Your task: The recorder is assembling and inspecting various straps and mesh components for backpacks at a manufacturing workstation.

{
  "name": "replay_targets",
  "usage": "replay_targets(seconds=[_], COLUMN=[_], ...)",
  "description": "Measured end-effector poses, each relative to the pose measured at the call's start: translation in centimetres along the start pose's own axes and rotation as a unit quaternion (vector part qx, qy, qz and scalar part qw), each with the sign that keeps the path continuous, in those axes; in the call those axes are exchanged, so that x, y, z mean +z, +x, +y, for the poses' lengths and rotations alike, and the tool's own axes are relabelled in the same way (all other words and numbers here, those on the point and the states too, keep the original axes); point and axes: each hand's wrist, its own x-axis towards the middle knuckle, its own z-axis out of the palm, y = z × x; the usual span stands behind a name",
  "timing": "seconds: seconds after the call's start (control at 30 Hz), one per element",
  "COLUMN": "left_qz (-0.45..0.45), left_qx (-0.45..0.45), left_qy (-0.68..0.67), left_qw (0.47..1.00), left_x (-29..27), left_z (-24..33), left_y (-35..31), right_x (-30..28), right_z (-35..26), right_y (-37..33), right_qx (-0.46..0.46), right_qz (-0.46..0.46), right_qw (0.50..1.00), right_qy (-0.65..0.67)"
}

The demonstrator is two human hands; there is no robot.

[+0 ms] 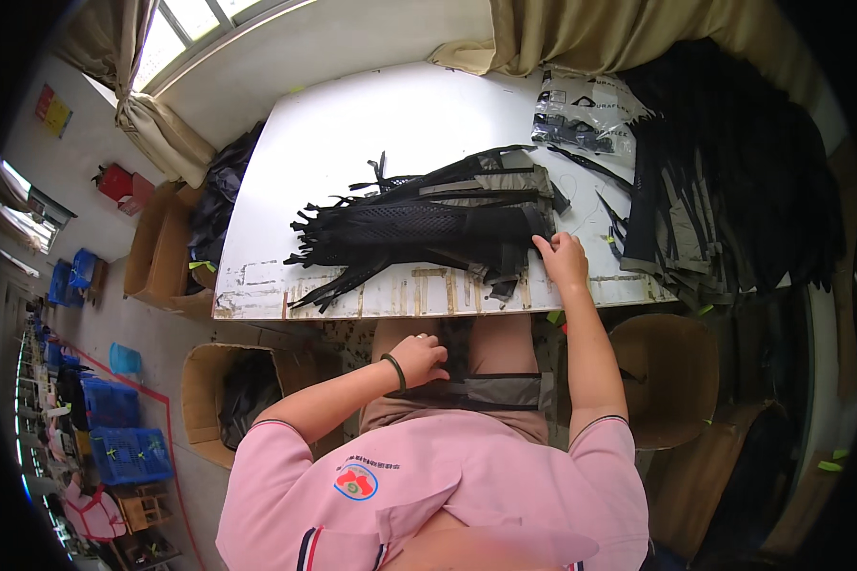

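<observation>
On the white table (pixel 324 124) lies a fanned stack of black mesh fabric pieces (pixel 400 233) with narrow straps at their left ends and grey panels at the right. My right hand (pixel 564 257) is at the stack's near right corner, thumb and fingers closed on the edge of a piece. Across my lap rests another black and grey fabric piece (pixel 507 391). Over my thighs, my left hand (pixel 419 358) has its fingers curled in at that piece's left side; the fingertips are partly hidden.
A large heap of black strapped pieces (pixel 681 209) covers the table's right end, beside a clear plastic bag (pixel 586 109) of dark parts. Cardboard boxes stand left (pixel 200 381) and right (pixel 671 381) below the table. Blue crates (pixel 129 455) are on the floor far left.
</observation>
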Motion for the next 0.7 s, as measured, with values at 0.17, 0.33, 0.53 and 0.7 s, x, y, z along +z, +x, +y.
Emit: replay_targets(seconds=[0.17, 0.33, 0.53, 0.7], left_qz=[0.371, 0.448, 0.190, 0.217], left_qx=[0.046, 0.076, -0.028, 0.018], left_qy=[-0.029, 0.090, -0.334, -0.449], left_qw=[0.927, 0.886, 0.923, 0.867], left_x=[-5.8, -9.4, -7.8, -6.7], left_z=[0.6, 2.5, 2.0, 1.9], left_y=[4.4, 10.1, 12.0, 11.3], right_x=[-1.6, -3.9, -6.2, -3.5], right_z=[-3.3, -5.4, -8.1, -7.1], right_y=[-0.9, -6.6, -9.8, -10.6], right_qx=[-0.025, -0.002, -0.226, -0.192], right_qz=[-0.031, -0.087, 0.096, 0.021], right_qw=[0.999, 0.964, 0.961, 0.967], right_qy=[-0.025, 0.250, 0.127, 0.168])
